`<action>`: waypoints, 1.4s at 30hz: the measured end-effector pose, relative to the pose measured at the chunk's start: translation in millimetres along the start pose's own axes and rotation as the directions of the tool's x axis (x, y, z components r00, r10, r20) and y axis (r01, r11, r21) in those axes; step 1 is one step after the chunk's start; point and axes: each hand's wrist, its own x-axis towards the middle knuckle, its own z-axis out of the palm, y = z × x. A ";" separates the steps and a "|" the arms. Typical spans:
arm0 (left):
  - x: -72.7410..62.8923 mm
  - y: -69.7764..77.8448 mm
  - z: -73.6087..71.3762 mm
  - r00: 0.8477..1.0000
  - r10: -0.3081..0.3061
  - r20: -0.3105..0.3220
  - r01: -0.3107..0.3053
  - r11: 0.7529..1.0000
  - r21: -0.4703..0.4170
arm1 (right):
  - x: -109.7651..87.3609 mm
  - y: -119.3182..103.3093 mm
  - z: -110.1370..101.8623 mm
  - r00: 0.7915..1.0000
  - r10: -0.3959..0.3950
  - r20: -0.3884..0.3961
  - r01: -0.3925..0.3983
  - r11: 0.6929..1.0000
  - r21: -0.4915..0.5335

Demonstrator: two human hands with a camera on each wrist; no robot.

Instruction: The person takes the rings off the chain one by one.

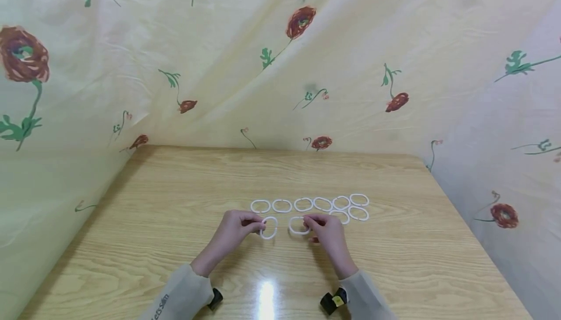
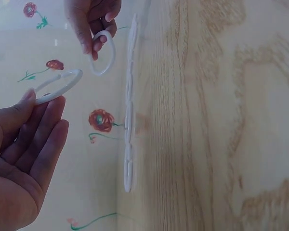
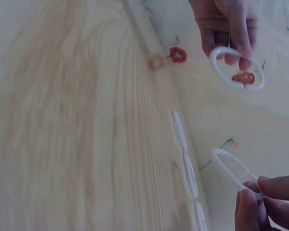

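My left hand (image 1: 236, 225) pinches a white oval ring (image 1: 276, 228) between thumb and fingertips, raised above the table. Opposite it, my right hand (image 1: 327, 231) pinches a second white oval ring (image 1: 300, 233) by its near end. The two rings are apart, facing each other with a small space between. A small break in the loop shows on the left hand's ring (image 3: 215, 67) in the right wrist view. Beyond the hands, several more white oval rings (image 1: 282, 212) lie flat on the table, some in a second row at the right, partly hidden by my right hand.
The wooden table (image 1: 197, 178) has a light grain and a bright reflection near its front. A flower-printed cloth (image 1: 228, 66) hangs behind and at both sides. Dark wrist devices (image 1: 327, 303) sit at both sleeves.
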 end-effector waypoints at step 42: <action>3.4 -8.3 -6.9 0.996 -0.084 0.025 0.083 0.996 0.038 | 37.4 12.9 -36.7 0.995 0.028 0.091 0.009 0.925 -0.381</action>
